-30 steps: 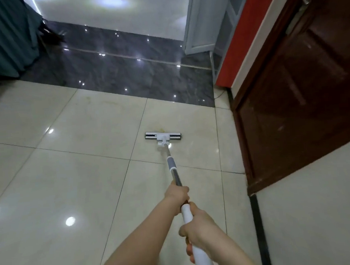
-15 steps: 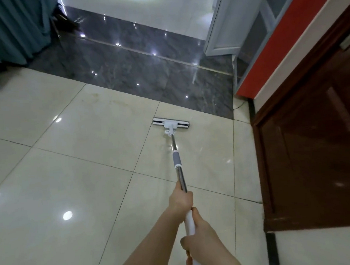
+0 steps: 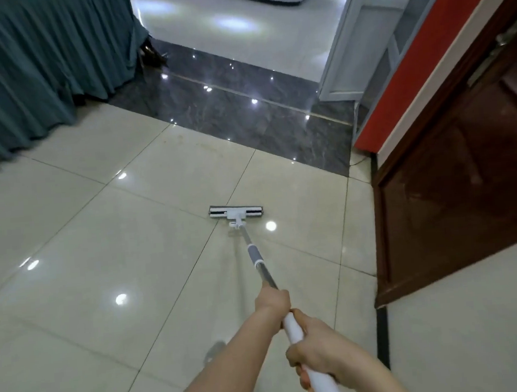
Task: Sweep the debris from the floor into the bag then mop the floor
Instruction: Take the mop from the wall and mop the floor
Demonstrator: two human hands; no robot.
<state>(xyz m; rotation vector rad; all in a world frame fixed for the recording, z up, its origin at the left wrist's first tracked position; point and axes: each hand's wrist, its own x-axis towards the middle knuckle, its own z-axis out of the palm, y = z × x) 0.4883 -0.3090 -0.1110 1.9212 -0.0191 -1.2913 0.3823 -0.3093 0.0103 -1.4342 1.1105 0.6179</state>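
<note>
A flat mop with a white head (image 3: 236,212) lies on the glossy cream floor tiles (image 3: 109,267), across a tile joint. Its grey and white pole (image 3: 257,258) runs back toward me. My left hand (image 3: 273,299) grips the pole higher up, where grey meets white. Just behind it, my right hand (image 3: 318,352) is closed round the white end of the pole. No bag or debris is in view; faint brownish marks show on a tile (image 3: 204,144) near the dark strip.
A dark marble strip (image 3: 245,111) crosses the floor ahead, with a white doorway frame (image 3: 350,45) beyond. A brown wooden door (image 3: 457,166) and red wall edge (image 3: 418,56) stand at the right. A teal curtain (image 3: 33,58) hangs at the left.
The mop head has shifted left onto the tile joint and back from the dark strip. The view has swung left, bringing more of the teal curtain in.
</note>
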